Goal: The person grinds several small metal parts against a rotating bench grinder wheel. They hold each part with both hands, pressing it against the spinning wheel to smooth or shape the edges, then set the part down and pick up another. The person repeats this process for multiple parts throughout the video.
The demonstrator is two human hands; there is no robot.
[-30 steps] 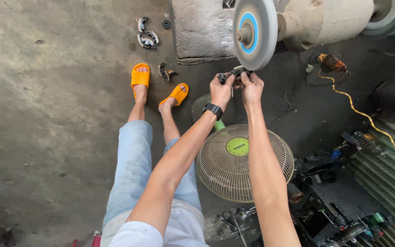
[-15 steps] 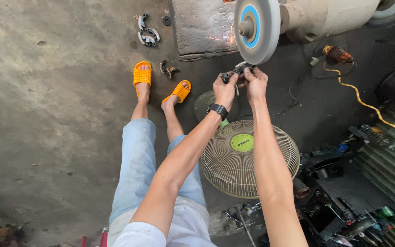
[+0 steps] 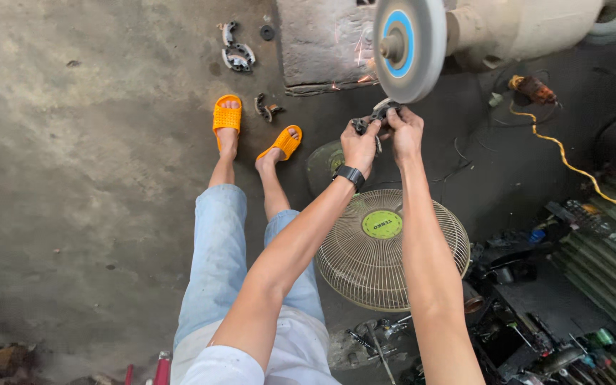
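Grinding is under way, I judge: sparks [image 3: 358, 60] fly off the grinding wheel [image 3: 409, 46], so metal remains to take off. My left hand [image 3: 360, 147] and right hand [image 3: 406, 132] both pinch the small dark metal part [image 3: 373, 117], pressed to the wheel's lower edge. Its long axis runs left-right, slightly tilted up toward the wheel, above the floor fan grille [image 3: 386, 249].
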